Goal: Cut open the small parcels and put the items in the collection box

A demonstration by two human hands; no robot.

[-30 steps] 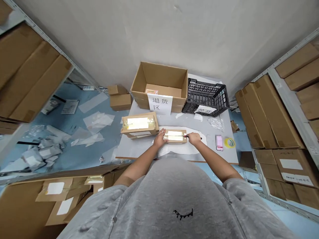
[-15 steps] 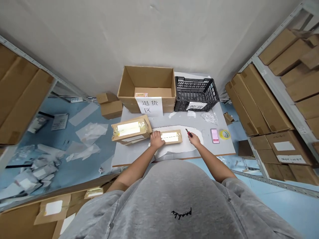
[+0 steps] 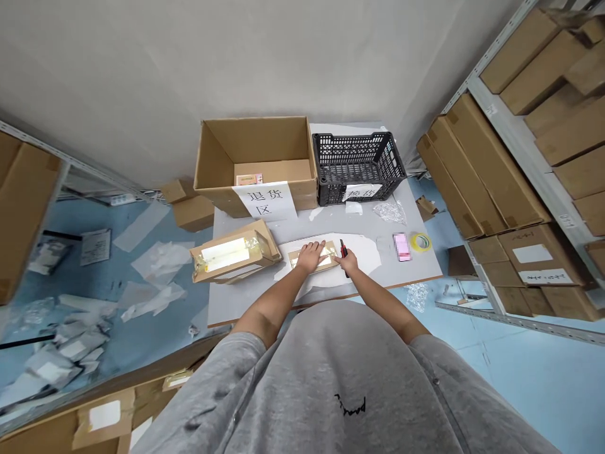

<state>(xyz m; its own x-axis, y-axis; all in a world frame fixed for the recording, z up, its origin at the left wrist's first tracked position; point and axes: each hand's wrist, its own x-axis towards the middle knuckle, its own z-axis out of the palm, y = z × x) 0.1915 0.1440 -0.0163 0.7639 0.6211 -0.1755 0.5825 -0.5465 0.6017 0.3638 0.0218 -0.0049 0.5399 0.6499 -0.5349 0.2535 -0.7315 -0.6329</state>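
Note:
On the white sheet (image 3: 366,251) a small cardboard box (image 3: 329,258) with a pale label and clear tape lies slightly turned. My left hand (image 3: 311,256) rests flat across its top, fingers stretched out, hiding its middle. A red and black utility knife (image 3: 343,244) is held in my right hand (image 3: 349,262), its tip pointing away from me. This hand is right up against the box's right end, fingertips touching it. Left of both hands is a larger taped cardboard box (image 3: 236,253) with a white label.
Along the back stand an open carton (image 3: 220,200) and a black plastic crate (image 3: 362,170), both with paper signs. A pink-screened phone (image 3: 401,246) and a tape roll (image 3: 420,241) lie at the right. Shelves with cartons (image 3: 496,170) flank the table (image 3: 231,306).
My left hand has gone from the box's left end to lie on its top. My right hand has brought the knife left to the box, which is turned a little.

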